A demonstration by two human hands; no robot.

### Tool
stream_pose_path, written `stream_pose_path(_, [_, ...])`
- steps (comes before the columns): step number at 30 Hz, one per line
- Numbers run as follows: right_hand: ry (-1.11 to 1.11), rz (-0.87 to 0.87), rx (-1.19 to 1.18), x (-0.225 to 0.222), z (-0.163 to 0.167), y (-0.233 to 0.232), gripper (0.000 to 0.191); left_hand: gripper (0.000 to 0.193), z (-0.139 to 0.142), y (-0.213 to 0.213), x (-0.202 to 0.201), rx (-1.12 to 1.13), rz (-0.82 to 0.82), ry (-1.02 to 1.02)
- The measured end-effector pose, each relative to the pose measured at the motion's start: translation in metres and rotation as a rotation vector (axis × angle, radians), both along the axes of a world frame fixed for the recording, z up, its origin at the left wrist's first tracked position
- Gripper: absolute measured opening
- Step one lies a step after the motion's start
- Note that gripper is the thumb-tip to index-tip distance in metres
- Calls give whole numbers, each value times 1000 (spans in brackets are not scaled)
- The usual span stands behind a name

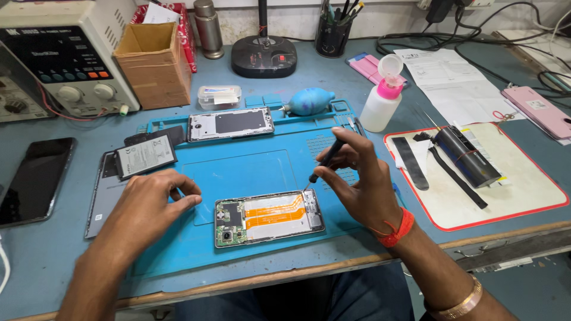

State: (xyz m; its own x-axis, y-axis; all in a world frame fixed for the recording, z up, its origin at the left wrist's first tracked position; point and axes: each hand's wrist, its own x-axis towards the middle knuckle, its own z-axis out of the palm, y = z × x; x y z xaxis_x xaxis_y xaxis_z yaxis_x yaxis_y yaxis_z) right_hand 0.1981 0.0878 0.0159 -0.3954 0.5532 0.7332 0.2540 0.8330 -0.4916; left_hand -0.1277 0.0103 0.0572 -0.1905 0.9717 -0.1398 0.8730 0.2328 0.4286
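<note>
An opened phone (269, 217) lies on the blue work mat (238, 166), its green circuit board and orange flex cables showing. My right hand (360, 178) holds a slim black screwdriver (324, 160) with its tip at the phone's upper right corner. My left hand (151, 199) rests on the mat just left of the phone, fingers curled, holding nothing that I can see. A second phone frame (231, 125) lies at the mat's far edge. A loose battery (144, 156) sits on a grey back cover (107, 196) at the left.
A power supply (59, 56) and cardboard box (154, 62) stand at the back left. A dark phone (33, 178) lies far left. A blue air blower (309, 101), a pump bottle (380, 95) and a white pad (517, 184) with black tools are at the right.
</note>
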Motion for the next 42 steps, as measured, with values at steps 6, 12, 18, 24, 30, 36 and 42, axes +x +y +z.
stream_pose_path(6, [-8, -19, 0, -4, 3, -2, 67, 24, -4, 1, -6, 12, -77, 41])
stream_pose_path(12, [9, -24, 16, -15, 8, -1, 65, 30, -4, 0, 4, 92, -114, -45])
stream_pose_path(18, [-18, 105, -123, -12, 17, 3, 60, 72, 0, -7, 29, 38, -262, -95])
stream_pose_path(24, [-4, 149, -212, -11, 18, 2, 59, 86, 1, -14, 53, 69, -408, -152])
stream_pose_path(30, [18, -54, -104, -16, 12, 0, 69, 86, 3, -14, 69, -58, -398, -116])
stream_pose_path(36, [-43, 121, -130, -9, 14, 4, 66, 82, 2, -15, 70, 10, -461, -108])
stream_pose_path(42, [-18, 54, -34, -14, 12, 2, 73, 84, 0, -15, 70, 10, -459, -103])
